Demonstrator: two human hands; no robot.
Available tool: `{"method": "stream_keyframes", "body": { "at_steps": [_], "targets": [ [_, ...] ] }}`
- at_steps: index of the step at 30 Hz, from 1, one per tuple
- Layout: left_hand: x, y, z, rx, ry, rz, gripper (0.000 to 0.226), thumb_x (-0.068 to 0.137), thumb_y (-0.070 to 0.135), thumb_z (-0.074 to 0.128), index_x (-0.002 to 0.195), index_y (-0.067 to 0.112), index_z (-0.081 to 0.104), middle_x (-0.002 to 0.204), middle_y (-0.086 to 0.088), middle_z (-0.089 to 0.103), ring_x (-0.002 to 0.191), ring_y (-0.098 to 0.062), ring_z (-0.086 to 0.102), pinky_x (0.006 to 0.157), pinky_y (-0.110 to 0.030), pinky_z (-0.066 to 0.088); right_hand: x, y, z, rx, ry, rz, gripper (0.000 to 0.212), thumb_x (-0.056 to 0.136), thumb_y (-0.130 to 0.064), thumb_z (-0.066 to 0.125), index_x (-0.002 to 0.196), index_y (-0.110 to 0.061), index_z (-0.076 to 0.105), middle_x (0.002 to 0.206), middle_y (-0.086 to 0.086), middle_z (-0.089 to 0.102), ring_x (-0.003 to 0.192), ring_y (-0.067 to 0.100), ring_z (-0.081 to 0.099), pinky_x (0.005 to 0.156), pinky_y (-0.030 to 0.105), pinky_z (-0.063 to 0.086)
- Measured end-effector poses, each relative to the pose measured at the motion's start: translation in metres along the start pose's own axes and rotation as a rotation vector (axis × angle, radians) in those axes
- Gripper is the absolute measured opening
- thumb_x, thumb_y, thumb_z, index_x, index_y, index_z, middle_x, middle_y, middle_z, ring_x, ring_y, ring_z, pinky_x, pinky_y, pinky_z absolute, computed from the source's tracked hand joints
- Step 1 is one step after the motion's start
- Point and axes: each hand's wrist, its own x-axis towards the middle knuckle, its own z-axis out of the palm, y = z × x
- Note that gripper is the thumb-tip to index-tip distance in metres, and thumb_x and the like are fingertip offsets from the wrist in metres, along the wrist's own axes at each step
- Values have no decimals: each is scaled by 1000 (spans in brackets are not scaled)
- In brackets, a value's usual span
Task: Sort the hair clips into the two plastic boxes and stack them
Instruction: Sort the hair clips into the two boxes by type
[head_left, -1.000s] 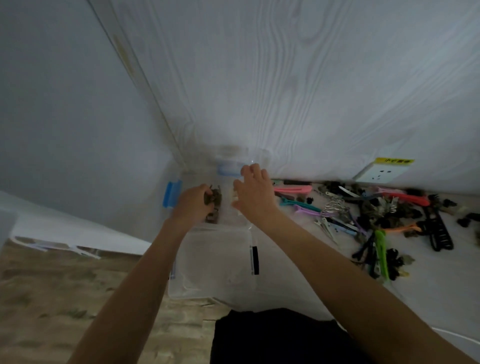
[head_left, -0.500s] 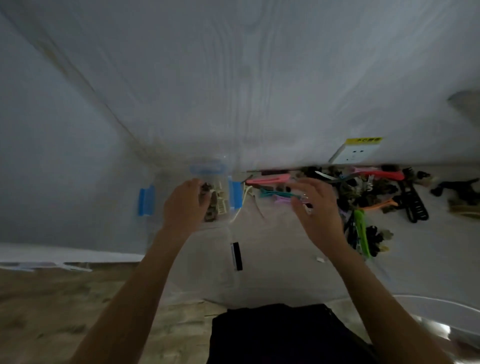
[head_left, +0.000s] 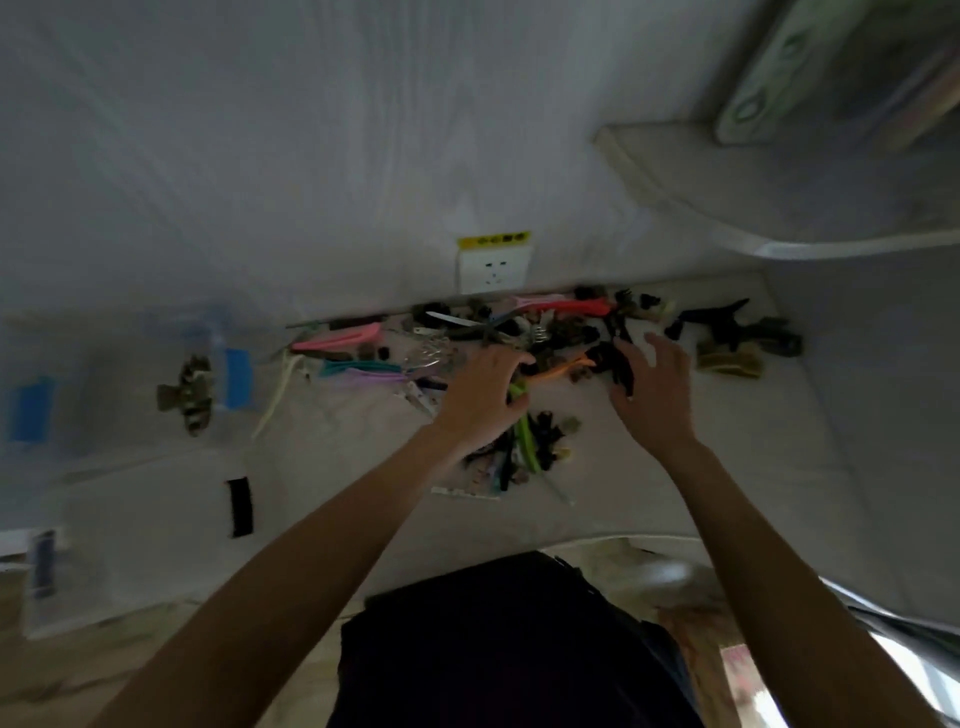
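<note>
Over clip pile (head_left: 524, 358): left grip (head_left: 485, 395) touching, right grip (head_left: 657, 389) hovering

Clear box (head_left: 104, 395) at left smeared by blur, walls barely traceable. Left hand (head_left: 485, 397) covering part of clip pile (head_left: 524, 364); fingertip contact unclear. Small dark clips indistinguishable. Shelf (head_left: 779, 192) cut by right edge.

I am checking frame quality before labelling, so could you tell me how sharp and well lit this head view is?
Head view: dim and flat overall, with motion blur smearing the clear plastic box at left; the hair clip pile, the left hand and the right hand read somewhat sharper; wide-angle bending at the edges.
</note>
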Motion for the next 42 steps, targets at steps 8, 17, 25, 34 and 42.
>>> {"method": "stream_keyframes", "body": {
  "at_steps": [8,17,25,34,42],
  "targets": [
    [30,18,45,333,10,-199,48,90,35,50,134,18,39,136,-7,43,124,-28,40,101,-43,34,22,22,3,41,-197,-142,51,88,-22,57,136,-23,39,143,15,30,118,36,40,86,43,47],
    [22,0,46,460,65,-244,30,85,30,59,113,20,54,122,-6,50,116,-27,45,96,-41,40,-12,43,10,153,-305,-72,55,86,-22,60,136,-29,38,137,15,26,104,36,50,84,43,52],
    [2,-19,23,124,265,-190,20,84,22,64,100,11,62,109,-9,57,99,-25,54,80,-32,46,-20,28,11,499,-253,-25,41,83,-16,65,119,-21,46,123,12,41,101,28,52,78,33,46],
    [46,-45,-4,455,27,-215,52,85,25,61,133,14,43,134,-12,47,121,-34,43,100,-44,39,-18,13,7,494,-207,-56,39,83,-17,66,117,-16,47,116,12,50,98,25,53,74,30,42],
    [49,-45,2,356,96,-213,30,87,16,57,117,12,57,122,-10,55,109,-32,53,87,-42,47,-20,-12,7,478,-147,-82,40,78,-9,68,114,-13,51,125,12,44,104,27,53,79,27,43]
  ]
}}
